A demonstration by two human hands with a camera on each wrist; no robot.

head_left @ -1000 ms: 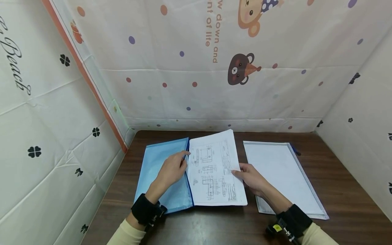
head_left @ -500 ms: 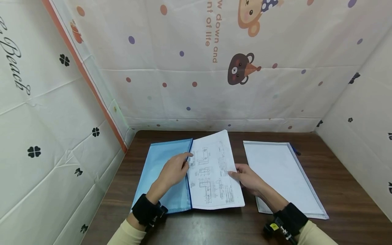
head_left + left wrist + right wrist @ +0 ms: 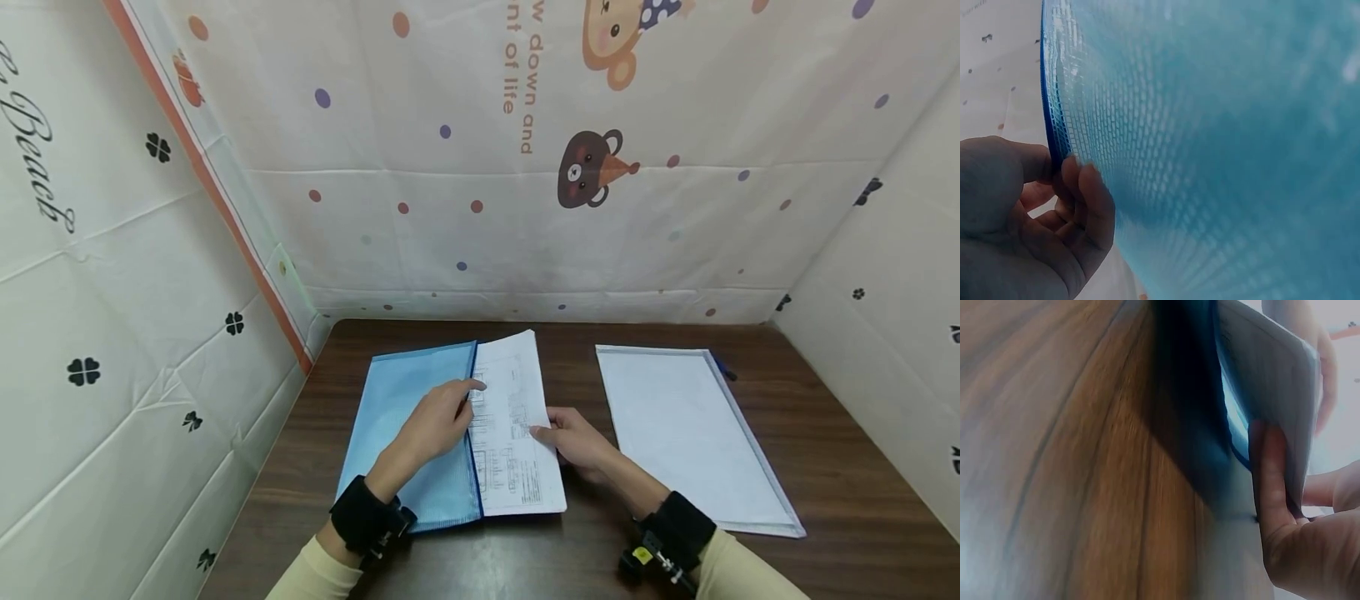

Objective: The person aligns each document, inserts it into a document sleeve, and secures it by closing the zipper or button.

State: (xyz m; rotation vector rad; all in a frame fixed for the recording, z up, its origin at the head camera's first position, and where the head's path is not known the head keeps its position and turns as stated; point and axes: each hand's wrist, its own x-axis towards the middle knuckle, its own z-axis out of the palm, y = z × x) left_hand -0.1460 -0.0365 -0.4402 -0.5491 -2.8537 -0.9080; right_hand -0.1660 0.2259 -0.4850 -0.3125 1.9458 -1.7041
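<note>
A blue mesh zip pouch (image 3: 405, 417) lies on the dark wooden table (image 3: 825, 433), left of centre. My left hand (image 3: 461, 400) holds the pouch's open right edge, fingers curled round it; in the left wrist view the fingers (image 3: 1085, 206) lie against the mesh (image 3: 1222, 150). A white sheet printed with technical drawings (image 3: 517, 433) sticks out of that opening, partly inside the pouch. My right hand (image 3: 547, 433) pinches the sheet's right edge. In the right wrist view a finger (image 3: 1269, 481) presses on the sheet (image 3: 1272, 387) above the tabletop (image 3: 1054, 456).
A second, white mesh pouch (image 3: 690, 433) lies flat on the right half of the table. Patterned sheet walls (image 3: 480, 167) close in the table at the back and on both sides.
The printed sheet has slid left, deeper into the blue pouch, so less of it shows. My right hand moved left with it. My left hand stayed on the pouch's edge.
</note>
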